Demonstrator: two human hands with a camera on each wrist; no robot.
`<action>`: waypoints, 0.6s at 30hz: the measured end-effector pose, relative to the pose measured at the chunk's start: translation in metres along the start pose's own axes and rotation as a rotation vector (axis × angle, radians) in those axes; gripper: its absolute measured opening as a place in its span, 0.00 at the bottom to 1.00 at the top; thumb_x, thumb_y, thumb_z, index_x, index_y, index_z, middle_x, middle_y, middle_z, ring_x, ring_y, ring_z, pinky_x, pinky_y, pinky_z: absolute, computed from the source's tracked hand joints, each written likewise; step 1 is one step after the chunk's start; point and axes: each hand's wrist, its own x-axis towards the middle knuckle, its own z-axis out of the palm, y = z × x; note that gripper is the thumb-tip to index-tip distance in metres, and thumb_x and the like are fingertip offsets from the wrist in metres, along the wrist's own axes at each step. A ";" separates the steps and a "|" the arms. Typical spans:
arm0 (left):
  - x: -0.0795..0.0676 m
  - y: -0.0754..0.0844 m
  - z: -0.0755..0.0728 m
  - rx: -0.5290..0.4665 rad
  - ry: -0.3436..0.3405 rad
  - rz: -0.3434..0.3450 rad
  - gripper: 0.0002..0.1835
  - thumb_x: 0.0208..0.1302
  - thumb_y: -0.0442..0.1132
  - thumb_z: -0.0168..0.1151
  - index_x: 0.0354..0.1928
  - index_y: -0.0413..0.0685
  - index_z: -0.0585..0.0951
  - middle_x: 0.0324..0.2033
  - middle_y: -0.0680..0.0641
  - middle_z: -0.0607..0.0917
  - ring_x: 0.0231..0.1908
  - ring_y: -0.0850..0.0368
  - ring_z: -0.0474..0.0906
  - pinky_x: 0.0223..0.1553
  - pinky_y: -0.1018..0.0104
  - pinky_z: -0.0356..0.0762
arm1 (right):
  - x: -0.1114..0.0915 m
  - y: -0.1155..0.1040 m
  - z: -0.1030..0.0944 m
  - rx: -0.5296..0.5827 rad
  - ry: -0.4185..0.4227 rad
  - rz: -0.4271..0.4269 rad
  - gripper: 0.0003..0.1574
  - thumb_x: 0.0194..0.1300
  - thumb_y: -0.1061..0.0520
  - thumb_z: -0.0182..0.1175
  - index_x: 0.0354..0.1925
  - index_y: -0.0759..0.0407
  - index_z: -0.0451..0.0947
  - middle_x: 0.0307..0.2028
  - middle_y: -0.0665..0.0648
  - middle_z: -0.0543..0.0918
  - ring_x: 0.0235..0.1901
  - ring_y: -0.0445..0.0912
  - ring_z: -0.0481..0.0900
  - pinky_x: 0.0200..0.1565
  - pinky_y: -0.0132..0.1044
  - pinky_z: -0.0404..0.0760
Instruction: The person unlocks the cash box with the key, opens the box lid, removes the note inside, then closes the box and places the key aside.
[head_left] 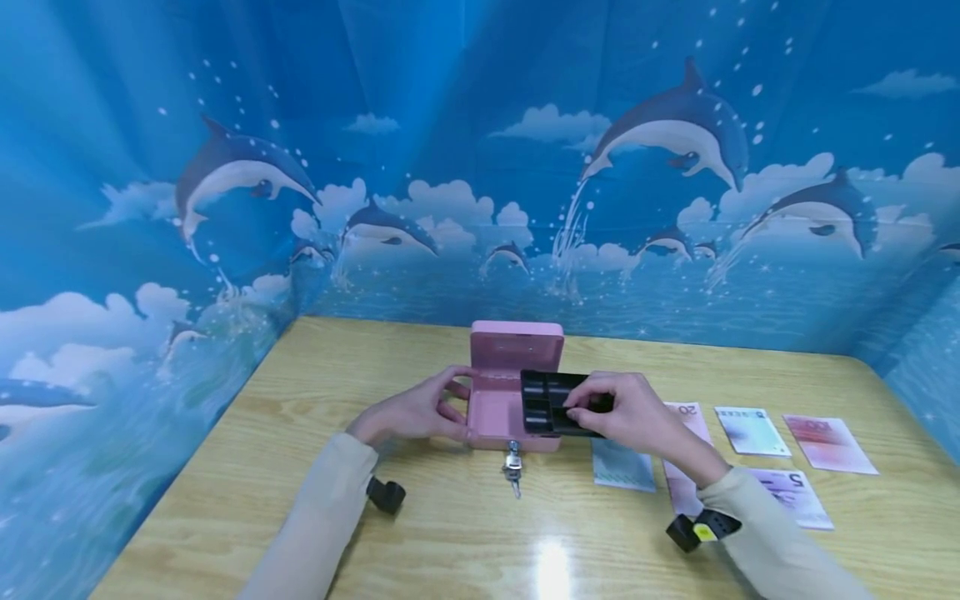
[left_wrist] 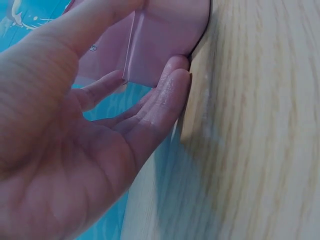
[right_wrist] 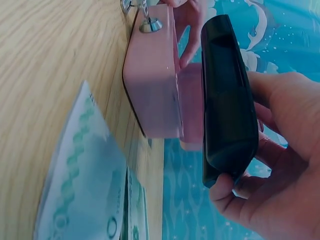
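A pink cash box [head_left: 492, 415] stands on the table with its lid [head_left: 515, 350] raised. My left hand [head_left: 416, 410] holds the box at its left side, thumb near the front corner and fingers along the side, as the left wrist view [left_wrist: 100, 130] also shows. Over the right part of the box, my right hand [head_left: 633, 410] pinches a black compartment tray [head_left: 537, 406]. The tray is above the box and tilted, reaching past its right wall in the right wrist view. Keys [head_left: 513, 468] hang from the lock at the box's front.
Right of the box lie several banknotes: a green one [head_left: 622, 468] partly below the tray, a pink 20 [head_left: 678, 487], a bluish one [head_left: 752, 431], a red 100 [head_left: 830, 444] and a purple 5 [head_left: 797, 497]. A dolphin-print curtain [head_left: 420, 283] borders the wooden table [head_left: 420, 542].
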 end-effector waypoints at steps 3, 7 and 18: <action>-0.001 -0.001 0.000 0.005 0.007 -0.006 0.51 0.58 0.39 0.77 0.78 0.61 0.57 0.67 0.40 0.72 0.54 0.52 0.83 0.61 0.51 0.81 | 0.003 -0.002 0.004 0.021 -0.006 -0.011 0.08 0.64 0.60 0.70 0.37 0.44 0.89 0.30 0.44 0.85 0.30 0.38 0.78 0.33 0.32 0.78; -0.002 -0.001 -0.001 0.003 0.008 -0.002 0.50 0.58 0.38 0.77 0.78 0.59 0.57 0.67 0.40 0.72 0.54 0.51 0.83 0.61 0.52 0.81 | 0.007 -0.006 0.009 0.051 -0.015 -0.017 0.08 0.64 0.60 0.69 0.38 0.45 0.88 0.31 0.45 0.85 0.30 0.38 0.78 0.32 0.32 0.79; -0.004 -0.002 -0.002 -0.031 -0.010 0.022 0.49 0.59 0.36 0.75 0.78 0.57 0.58 0.66 0.38 0.74 0.53 0.51 0.84 0.59 0.54 0.82 | 0.019 -0.015 0.025 0.083 -0.015 -0.024 0.06 0.64 0.60 0.69 0.38 0.48 0.89 0.32 0.46 0.86 0.31 0.38 0.79 0.32 0.32 0.79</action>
